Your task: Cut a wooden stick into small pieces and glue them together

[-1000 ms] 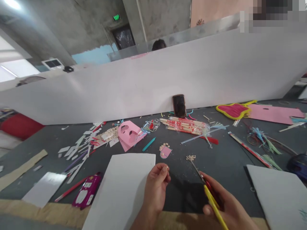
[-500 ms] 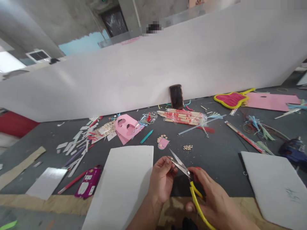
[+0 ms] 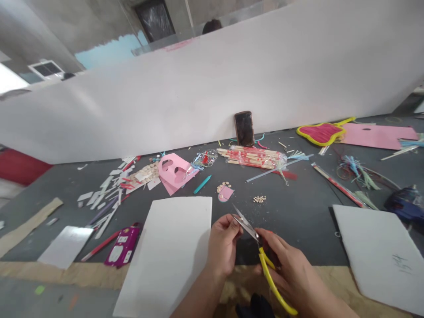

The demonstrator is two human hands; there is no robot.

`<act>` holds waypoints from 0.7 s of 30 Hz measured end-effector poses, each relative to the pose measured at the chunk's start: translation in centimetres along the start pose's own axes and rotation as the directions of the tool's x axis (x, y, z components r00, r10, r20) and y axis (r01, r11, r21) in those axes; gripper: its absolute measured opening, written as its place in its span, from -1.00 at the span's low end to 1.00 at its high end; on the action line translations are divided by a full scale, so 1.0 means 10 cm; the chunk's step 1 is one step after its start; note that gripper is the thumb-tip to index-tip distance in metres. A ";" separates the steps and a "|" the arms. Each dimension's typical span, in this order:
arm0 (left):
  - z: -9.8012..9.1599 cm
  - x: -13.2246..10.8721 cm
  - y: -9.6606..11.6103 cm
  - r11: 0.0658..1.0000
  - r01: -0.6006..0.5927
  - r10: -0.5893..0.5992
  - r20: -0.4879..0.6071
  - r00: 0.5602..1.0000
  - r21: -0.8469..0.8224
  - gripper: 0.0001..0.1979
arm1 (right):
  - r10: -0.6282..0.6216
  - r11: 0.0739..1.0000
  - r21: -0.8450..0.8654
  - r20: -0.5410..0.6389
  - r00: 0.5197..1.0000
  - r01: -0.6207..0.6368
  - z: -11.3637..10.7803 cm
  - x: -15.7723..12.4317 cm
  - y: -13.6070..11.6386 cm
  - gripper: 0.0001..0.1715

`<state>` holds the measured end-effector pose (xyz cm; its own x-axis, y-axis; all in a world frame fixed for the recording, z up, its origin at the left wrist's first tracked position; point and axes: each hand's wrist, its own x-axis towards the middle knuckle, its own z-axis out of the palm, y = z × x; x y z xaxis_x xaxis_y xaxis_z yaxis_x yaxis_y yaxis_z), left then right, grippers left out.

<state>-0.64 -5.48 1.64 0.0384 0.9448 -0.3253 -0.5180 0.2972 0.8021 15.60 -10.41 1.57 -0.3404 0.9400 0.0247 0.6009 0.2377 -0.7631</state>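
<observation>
Yellow-handled scissors (image 3: pixel 269 273) are in my right hand (image 3: pixel 286 267), its fingers wrapped round the handles. The blades are slightly apart and point up and left toward my left hand (image 3: pixel 225 243). My left thumb and fingers are pinched together at the lower blade; whatever small piece they hold is too hidden to name. Just beyond the blades lies a small pile of beige bits (image 3: pixel 259 199), with fine crumbs scattered below it. Left of that pile, a pink heart-shaped piece (image 3: pixel 225 193) has several small beige pieces along its upper edge.
A white foam board (image 3: pixel 172 247) lies left of my hands, another white board (image 3: pixel 377 251) to the right. Farther back are a teal marker (image 3: pixel 202 184), a pink cutout (image 3: pixel 175 170), wrapped sticks (image 3: pixel 251 158) and a phone (image 3: pixel 244 128) against the white partition (image 3: pixel 159 106). A purple case (image 3: pixel 122 247) sits left.
My right hand has shifted slightly left and its thumb has moved up, the scissors' blades now a little closer together. My left hand keeps its pinch. The whole view has tilted slightly.
</observation>
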 end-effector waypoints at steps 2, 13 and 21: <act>-0.01 0.00 0.00 0.998 -0.024 0.025 -0.026 0.999 0.050 -0.68 | -0.008 1.000 -0.024 -0.007 1.000 0.008 0.00 -0.01 0.00 -0.43; -0.01 -0.01 -0.06 0.991 -0.065 0.067 -0.012 0.998 0.121 -0.70 | -0.057 0.991 -0.121 -0.071 0.996 0.048 0.04 0.00 0.02 -0.46; -0.02 -0.02 -0.02 0.984 -0.065 0.063 0.017 0.998 0.168 -0.70 | -0.056 0.996 -0.076 -0.021 0.998 0.055 -0.01 -0.02 0.03 -0.48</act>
<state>-0.68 -5.79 1.43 0.0205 0.9639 -0.2653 -0.3688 0.2540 0.8941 15.94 -10.53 1.45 -0.3588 0.9299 0.0811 0.6345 0.3066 -0.7095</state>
